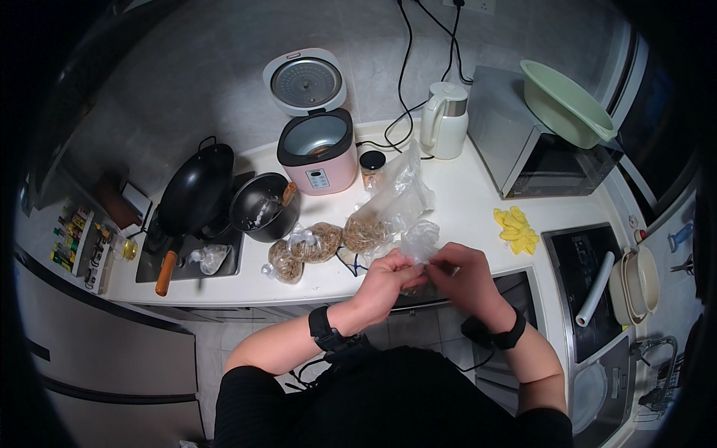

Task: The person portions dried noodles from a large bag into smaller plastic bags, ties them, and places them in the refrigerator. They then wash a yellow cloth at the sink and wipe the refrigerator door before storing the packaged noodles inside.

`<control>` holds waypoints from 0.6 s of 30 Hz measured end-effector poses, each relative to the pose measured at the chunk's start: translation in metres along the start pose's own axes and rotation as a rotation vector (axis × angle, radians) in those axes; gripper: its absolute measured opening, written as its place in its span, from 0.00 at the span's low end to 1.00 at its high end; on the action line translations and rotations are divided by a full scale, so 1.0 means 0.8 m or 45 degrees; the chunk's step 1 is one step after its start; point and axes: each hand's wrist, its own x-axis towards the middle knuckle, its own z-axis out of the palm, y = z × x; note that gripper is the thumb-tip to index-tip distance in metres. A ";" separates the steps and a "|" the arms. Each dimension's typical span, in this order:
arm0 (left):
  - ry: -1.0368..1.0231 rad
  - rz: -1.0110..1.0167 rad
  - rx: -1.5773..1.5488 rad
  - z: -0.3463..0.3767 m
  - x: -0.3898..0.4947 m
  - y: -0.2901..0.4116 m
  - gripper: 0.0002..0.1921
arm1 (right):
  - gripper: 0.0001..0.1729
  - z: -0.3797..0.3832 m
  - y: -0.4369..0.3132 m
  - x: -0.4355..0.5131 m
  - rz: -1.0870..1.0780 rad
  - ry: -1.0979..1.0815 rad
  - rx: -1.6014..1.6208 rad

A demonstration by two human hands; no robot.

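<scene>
Near the counter's front edge, my left hand [386, 283] pinches the gathered neck of a clear plastic bag [420, 238]. My right hand [465, 274] has its fingers on the same neck, from the other side. Crumpled film stands up above my fingers; the bag's lower part is mostly hidden behind my hands. Just beyond lies a larger clear bag [400, 187] with a clump of dry brown strands [364, 232] inside. Left of it are two tied bags of similar strands, one rounder [324, 242] and one smaller [285, 263]. Dark blue cord [354, 266] lies beside them.
A pink rice cooker [319, 162] stands with its lid up, near a lidded jar [372, 168]. Leftward are a black pot [263, 207] and a wok [196, 190]. Rightward are a white kettle [445, 123], a microwave [538, 151] and yellow gloves [516, 229].
</scene>
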 end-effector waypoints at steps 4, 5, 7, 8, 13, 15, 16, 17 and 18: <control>-0.018 0.086 0.336 -0.002 -0.002 0.002 0.06 | 0.05 0.003 0.003 0.001 -0.002 -0.013 0.005; 0.004 0.090 0.349 -0.002 -0.002 0.002 0.06 | 0.06 0.004 0.003 0.002 -0.021 -0.003 -0.075; 0.051 0.131 0.301 0.001 -0.002 0.001 0.07 | 0.07 0.004 0.003 0.003 -0.074 0.012 -0.204; 0.077 0.166 0.241 0.003 -0.002 0.001 0.08 | 0.07 0.004 0.002 0.003 -0.057 -0.012 -0.183; 0.319 0.769 0.970 0.016 -0.008 0.008 0.16 | 0.04 -0.004 -0.006 0.006 0.254 -0.173 0.235; 0.321 1.254 1.484 0.018 -0.007 0.015 0.18 | 0.04 -0.008 -0.013 0.008 0.192 -0.177 0.385; 0.287 1.305 1.518 0.018 -0.006 0.018 0.18 | 0.04 -0.009 -0.016 0.009 0.153 -0.183 0.426; 0.257 1.339 1.544 0.019 -0.005 0.021 0.18 | 0.04 -0.010 -0.019 0.011 0.143 -0.156 0.429; 0.228 1.362 1.550 0.018 -0.004 0.023 0.18 | 0.04 -0.011 -0.022 0.012 0.103 -0.133 0.419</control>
